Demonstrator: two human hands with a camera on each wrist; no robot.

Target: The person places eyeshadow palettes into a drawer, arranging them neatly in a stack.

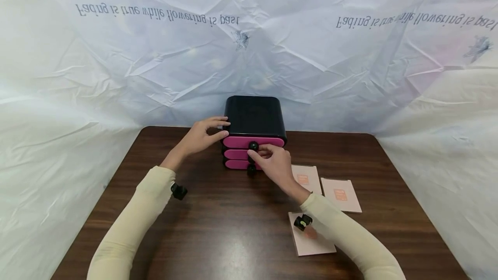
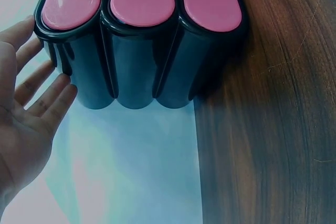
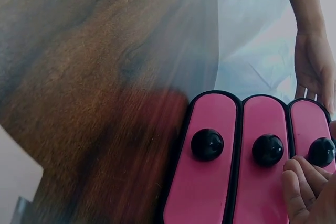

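A black drawer cabinet (image 1: 254,116) with three pink drawer fronts stands at the back of the table, all three drawers pushed in. Each front carries a round black knob, as the right wrist view shows on the lowest knob (image 3: 207,144) and the middle knob (image 3: 268,150). My right hand (image 1: 277,163) pinches the top drawer's knob (image 3: 321,152) between thumb and fingers. On the cabinet's left side, near the top, my left hand (image 1: 200,137) rests its fingertips with the fingers stretched out. In the left wrist view these fingers (image 2: 39,85) lie along the black side wall.
Flat pale pink boxes lie right of the cabinet: one (image 1: 307,176) partly behind my right wrist, another (image 1: 342,195) farther right, a third (image 1: 313,243) under my right forearm. A wrinkled white sheet (image 1: 186,64) hangs behind the brown table (image 1: 210,228).
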